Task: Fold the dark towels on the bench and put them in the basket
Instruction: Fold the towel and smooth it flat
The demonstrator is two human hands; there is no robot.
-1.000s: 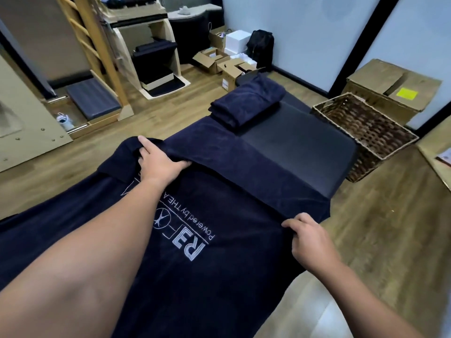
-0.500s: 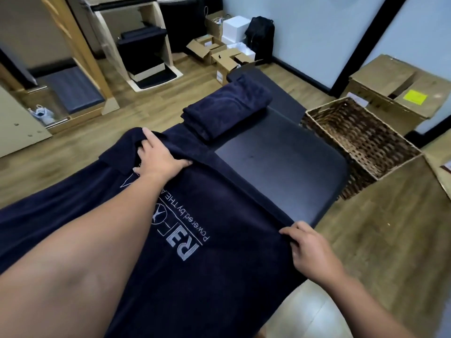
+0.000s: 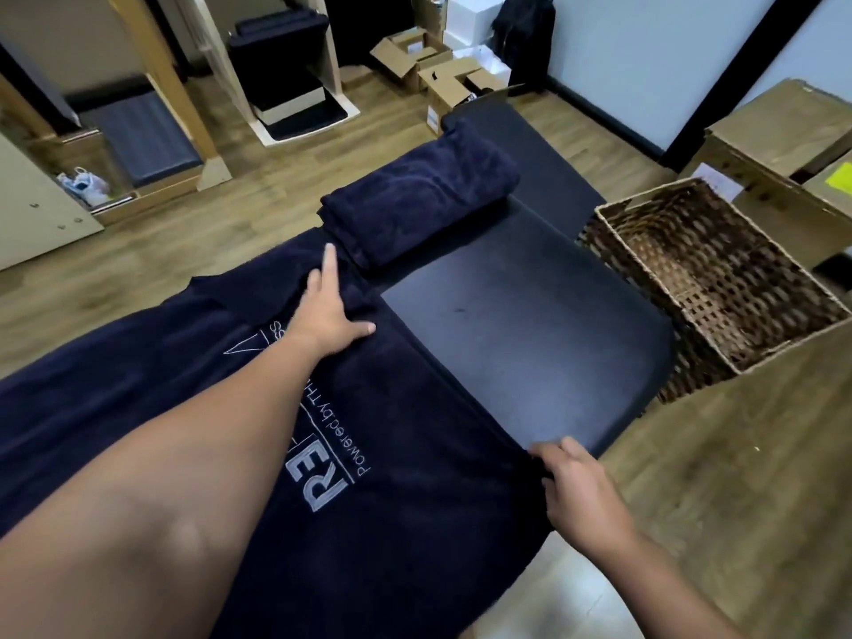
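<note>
A large dark navy towel (image 3: 405,454) with white lettering lies spread over the near part of the black padded bench (image 3: 521,329). My left hand (image 3: 327,311) presses flat on the towel near its far edge, fingers straight. My right hand (image 3: 581,491) pinches the towel's right corner at the bench's right side. A second dark towel (image 3: 424,200), folded, lies on the bench just beyond my left hand. The woven wicker basket (image 3: 710,279) stands on the floor to the right of the bench and holds nothing I can see.
Cardboard boxes (image 3: 442,71) and a black bag (image 3: 525,25) sit on the floor past the bench's far end. Large flat cartons (image 3: 783,131) lean behind the basket. Wooden frames and a padded step (image 3: 143,136) stand at the back left. Wood flooring surrounds the bench.
My left hand has let go of the towel's far edge and slid right, now lying flat with fingers straight. The towel's far edge has drawn nearer, baring more bench. My right hand keeps its pinch.
</note>
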